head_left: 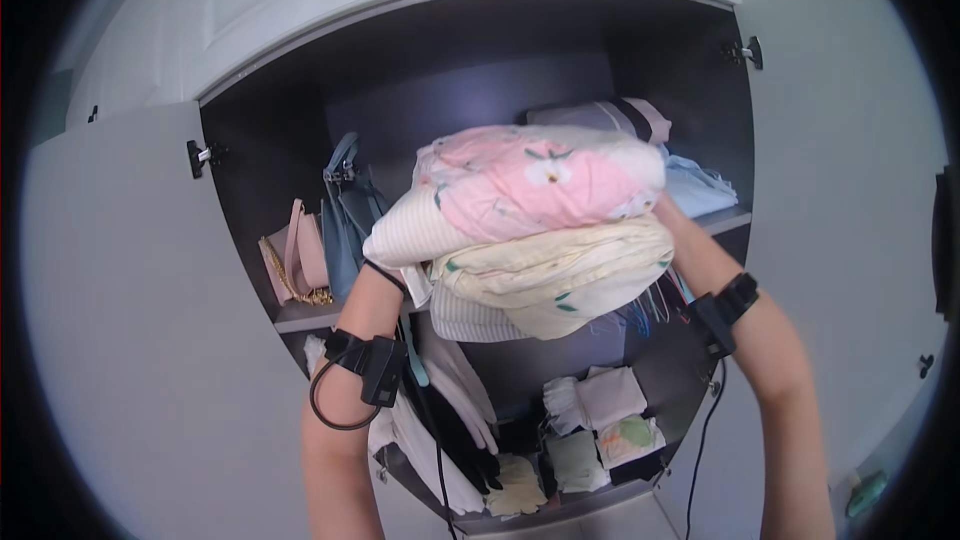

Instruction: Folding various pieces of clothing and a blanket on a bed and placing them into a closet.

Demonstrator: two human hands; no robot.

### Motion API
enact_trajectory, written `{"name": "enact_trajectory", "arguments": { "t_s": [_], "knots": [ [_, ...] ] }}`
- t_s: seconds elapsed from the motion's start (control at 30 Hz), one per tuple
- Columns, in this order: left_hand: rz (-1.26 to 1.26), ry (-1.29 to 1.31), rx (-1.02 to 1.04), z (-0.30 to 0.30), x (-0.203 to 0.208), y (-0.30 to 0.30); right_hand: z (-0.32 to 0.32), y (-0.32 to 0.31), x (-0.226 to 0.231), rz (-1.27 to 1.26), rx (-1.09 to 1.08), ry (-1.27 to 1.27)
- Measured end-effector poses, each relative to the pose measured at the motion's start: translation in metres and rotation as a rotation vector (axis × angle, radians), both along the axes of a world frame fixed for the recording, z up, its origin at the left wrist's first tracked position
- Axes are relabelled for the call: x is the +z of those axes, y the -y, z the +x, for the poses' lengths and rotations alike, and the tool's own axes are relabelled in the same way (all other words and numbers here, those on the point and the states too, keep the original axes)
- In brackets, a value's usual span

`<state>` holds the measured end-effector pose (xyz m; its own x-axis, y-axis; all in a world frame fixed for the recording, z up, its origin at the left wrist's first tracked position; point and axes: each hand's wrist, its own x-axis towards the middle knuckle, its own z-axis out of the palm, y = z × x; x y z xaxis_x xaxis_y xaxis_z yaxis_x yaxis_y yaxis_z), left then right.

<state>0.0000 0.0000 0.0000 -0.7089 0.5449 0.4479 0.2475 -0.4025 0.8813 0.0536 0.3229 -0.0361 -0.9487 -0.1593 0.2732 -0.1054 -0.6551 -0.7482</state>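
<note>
A bulky stack of folded bedding is held up in front of the open wardrobe, between my two arms. On top lies a pink floral piece [540, 185] with a striped cream edge. Below it is a cream folded piece with green leaves [570, 265], and a grey-striped layer [468, 320] hangs lowest. My left hand goes in under the stack's left side; its fingers are hidden, and the wrist [382, 290] with a dark band shows. My right hand [667, 210] grips the right side, its fingers mostly covered by the cloth.
Left on the shelf stand a pink handbag [300, 255] with a gold chain and a blue handbag [350, 225]. Folded grey fabric [590, 118] and light-blue cloth [697, 185] lie at the right. Below are hanging clothes [455, 380] and folded garments [578, 460]. Wardrobe doors [130, 320] stand open on both sides.
</note>
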Motion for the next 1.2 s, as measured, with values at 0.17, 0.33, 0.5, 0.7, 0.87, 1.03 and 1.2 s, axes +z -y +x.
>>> {"name": "enact_trajectory", "arguments": {
  "t_s": [0.17, 0.33, 0.5, 0.7, 0.87, 1.03, 1.2],
  "knots": [
    [-0.057, -0.368, 0.056, -0.07, -0.011, 0.023, -0.067, 0.029, -0.008, -0.016, 0.074, -0.039],
    [0.333, 0.281, -0.157, -0.136, -0.046, 0.032, -0.109, 0.032, -0.016, -0.051, 0.038, -0.021],
    [0.263, 0.412, 0.138, -0.114, -0.064, 0.037, -0.124, 0.047, -0.029, -0.096, -0.042, -0.013],
    [-0.186, -0.943, 1.285, -0.035, -0.035, 0.025, -0.033, 0.047, 0.005, 0.374, -0.468, -0.415],
    [-0.965, -1.359, 1.128, -0.016, -0.015, -0.005, -0.025, 0.082, 0.017, 1.789, -1.227, -1.069],
    [-1.045, -1.331, 1.015, -0.029, -0.024, -0.004, -0.045, 0.071, 0.002, 1.715, -1.041, -1.066],
    [-0.924, -1.36, 0.921, -0.044, -0.033, -0.02, -0.062, 0.052, -0.007, 1.659, -1.026, -1.059]
  ]
}}
